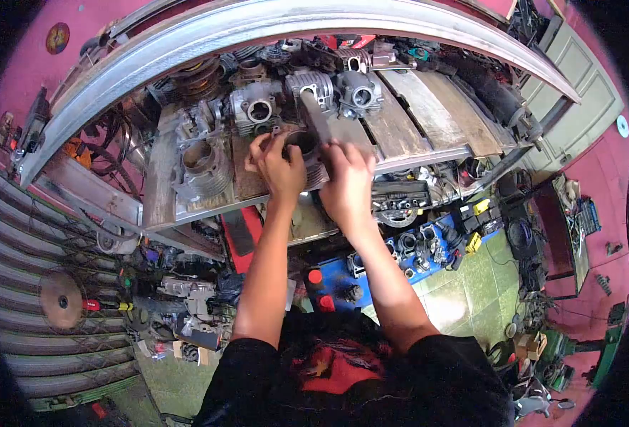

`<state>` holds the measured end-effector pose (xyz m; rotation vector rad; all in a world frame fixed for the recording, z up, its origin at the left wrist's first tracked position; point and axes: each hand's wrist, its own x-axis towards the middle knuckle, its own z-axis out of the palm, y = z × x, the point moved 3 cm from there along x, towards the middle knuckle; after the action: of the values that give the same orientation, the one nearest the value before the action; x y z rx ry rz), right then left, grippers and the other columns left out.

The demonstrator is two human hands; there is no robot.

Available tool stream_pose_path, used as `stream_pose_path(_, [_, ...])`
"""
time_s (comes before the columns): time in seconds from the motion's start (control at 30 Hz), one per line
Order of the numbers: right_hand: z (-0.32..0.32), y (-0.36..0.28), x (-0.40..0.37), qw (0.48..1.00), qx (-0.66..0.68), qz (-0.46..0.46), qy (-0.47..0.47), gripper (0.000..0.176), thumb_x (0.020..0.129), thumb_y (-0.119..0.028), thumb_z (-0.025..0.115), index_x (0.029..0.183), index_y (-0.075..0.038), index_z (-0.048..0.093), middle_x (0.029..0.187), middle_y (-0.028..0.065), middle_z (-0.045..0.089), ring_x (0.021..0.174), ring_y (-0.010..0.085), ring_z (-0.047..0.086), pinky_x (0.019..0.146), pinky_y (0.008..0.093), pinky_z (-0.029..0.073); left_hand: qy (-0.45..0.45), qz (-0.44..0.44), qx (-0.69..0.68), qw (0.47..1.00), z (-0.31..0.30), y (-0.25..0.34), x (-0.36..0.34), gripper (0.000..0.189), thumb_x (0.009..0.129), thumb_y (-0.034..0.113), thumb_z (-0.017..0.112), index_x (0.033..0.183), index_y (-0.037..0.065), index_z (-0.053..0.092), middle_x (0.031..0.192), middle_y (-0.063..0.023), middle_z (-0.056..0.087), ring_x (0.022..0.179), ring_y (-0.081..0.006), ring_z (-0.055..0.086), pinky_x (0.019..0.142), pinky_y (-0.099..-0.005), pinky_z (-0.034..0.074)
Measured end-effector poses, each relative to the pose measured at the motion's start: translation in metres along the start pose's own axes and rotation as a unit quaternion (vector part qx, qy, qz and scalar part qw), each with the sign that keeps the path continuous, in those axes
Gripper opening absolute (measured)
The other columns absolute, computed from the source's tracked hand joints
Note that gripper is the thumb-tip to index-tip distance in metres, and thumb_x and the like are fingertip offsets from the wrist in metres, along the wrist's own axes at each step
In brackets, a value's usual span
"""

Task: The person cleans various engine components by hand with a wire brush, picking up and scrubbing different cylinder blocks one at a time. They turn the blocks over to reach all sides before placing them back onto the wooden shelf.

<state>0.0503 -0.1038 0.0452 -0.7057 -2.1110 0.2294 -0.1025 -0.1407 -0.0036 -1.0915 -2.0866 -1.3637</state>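
A dark metal cylinder block (pixel 301 142) with a round bore stands near the front edge of the wooden bench (pixel 159 178). My left hand (pixel 279 162) is closed on its left side, fingers curled over the rim. In my right hand (pixel 346 171), closed at the block's right side, is a long flat grey tool (pixel 314 114) that points up and away; it is slightly blurred. Another finned cylinder block (pixel 204 169) stands to the left. Behind my hands sit metal cylinder heads (pixel 257 108) (pixel 359 94) with round openings.
A metal frame bar (pixel 314 27) arches above the bench. Wooden planks (pixel 428 107) extend right. Below are a blue mat (pixel 428 249) with metal parts, a red tray (pixel 243 242) and red caps (pixel 315 276). A black pipe (pixel 492 92) lies at the back right.
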Motion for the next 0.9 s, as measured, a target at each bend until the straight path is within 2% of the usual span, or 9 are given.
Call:
stream_pose_path(0.03, [-0.009,-0.003,-0.016,1.000,0.003,0.027,0.005,0.054,0.069,0.005,0.072,0.124,0.000,0.071,0.125,0.0181,0.071,0.117,0.0388,0.064,0.100,0.0472,0.043,-0.001,0.000,0.000,1.000,0.002,-0.001,-0.002,0.033,0.090,0.018,0.064,0.118,0.011,0.080,0.116,-0.0116,0.076,0.129,-0.0308,0.053,0.113,-0.0511,0.028])
stream_pose_path(0.1, [-0.036,-0.009,-0.047,0.997,0.005,0.074,0.016,0.054,0.068,0.010,0.062,0.120,0.001,0.072,0.120,0.0181,0.071,0.112,0.0403,0.065,0.100,0.0483,0.045,0.037,-0.002,-0.006,0.999,0.008,-0.006,-0.004,0.033,0.090,0.020,0.064,0.117,0.013,0.081,0.117,-0.0081,0.076,0.129,-0.0283,0.054,0.114,-0.0515,0.023])
stream_pose_path(0.13, [-0.041,-0.007,-0.062,0.995,0.011,0.101,-0.007,0.058,0.066,0.011,0.061,0.122,0.001,0.071,0.121,0.0174,0.071,0.113,0.0405,0.065,0.099,0.0476,0.045,0.046,-0.007,-0.015,0.999,0.008,-0.005,-0.004,0.033,0.090,0.021,0.064,0.118,0.014,0.081,0.117,-0.0085,0.076,0.129,-0.0280,0.054,0.114,-0.0519,0.023])
stream_pose_path(0.23, [-0.049,-0.018,-0.065,0.997,-0.012,0.074,-0.012,0.061,0.063,0.013,0.061,0.122,0.000,0.072,0.119,0.0162,0.070,0.114,0.0377,0.064,0.098,0.0455,0.045,0.051,0.007,-0.027,0.998,0.005,-0.004,-0.004,0.035,0.086,0.020,0.067,0.118,0.011,0.078,0.119,-0.0103,0.076,0.128,-0.0329,0.053,0.111,-0.0568,0.025])
stream_pose_path(0.37, [-0.005,0.010,-0.009,0.999,-0.030,0.022,0.010,0.057,0.066,0.007,0.070,0.122,0.001,0.070,0.124,0.0184,0.070,0.114,0.0361,0.066,0.100,0.0486,0.044,0.026,0.020,-0.043,0.999,-0.001,0.002,0.001,0.033,0.087,0.018,0.066,0.117,0.011,0.079,0.118,-0.0094,0.077,0.127,-0.0334,0.054,0.111,-0.0552,0.026])
stream_pose_path(0.47, [0.001,0.007,0.006,0.999,-0.014,0.045,-0.011,0.056,0.065,0.006,0.071,0.121,0.001,0.070,0.125,0.0192,0.069,0.114,0.0371,0.066,0.101,0.0490,0.044,0.033,0.026,-0.040,0.998,-0.001,0.002,0.001,0.031,0.088,0.017,0.065,0.115,0.010,0.079,0.114,-0.0097,0.078,0.125,-0.0338,0.055,0.111,-0.0546,0.027])
stream_pose_path(0.57, [-0.032,-0.019,-0.033,0.999,-0.048,0.009,-0.008,0.048,0.075,0.009,0.065,0.122,0.000,0.071,0.120,0.0156,0.071,0.108,0.0362,0.065,0.095,0.0466,0.045,0.036,0.002,-0.048,0.998,0.004,-0.002,-0.001,0.031,0.087,0.019,0.066,0.114,0.010,0.079,0.114,-0.0106,0.078,0.126,-0.0335,0.055,0.111,-0.0553,0.026])
stream_pose_path(0.73, [-0.073,-0.048,-0.091,0.999,-0.042,0.025,-0.014,0.063,0.063,0.012,0.062,0.124,0.000,0.072,0.122,0.0155,0.070,0.107,0.0370,0.063,0.099,0.0458,0.046,0.040,0.001,-0.023,0.999,0.009,-0.007,-0.002,0.032,0.088,0.022,0.067,0.114,0.010,0.079,0.116,-0.0106,0.077,0.128,-0.0318,0.054,0.112,-0.0562,0.025])
stream_pose_path(0.9, [-0.020,-0.010,-0.022,0.998,-0.053,0.034,-0.005,0.062,0.064,0.008,0.065,0.125,-0.002,0.071,0.124,0.0157,0.070,0.110,0.0346,0.065,0.098,0.0455,0.044,0.022,0.030,-0.039,0.999,0.013,-0.020,-0.002,0.034,0.089,0.023,0.067,0.118,0.010,0.079,0.117,-0.0092,0.078,0.130,-0.0300,0.053,0.113,-0.0554,0.023])
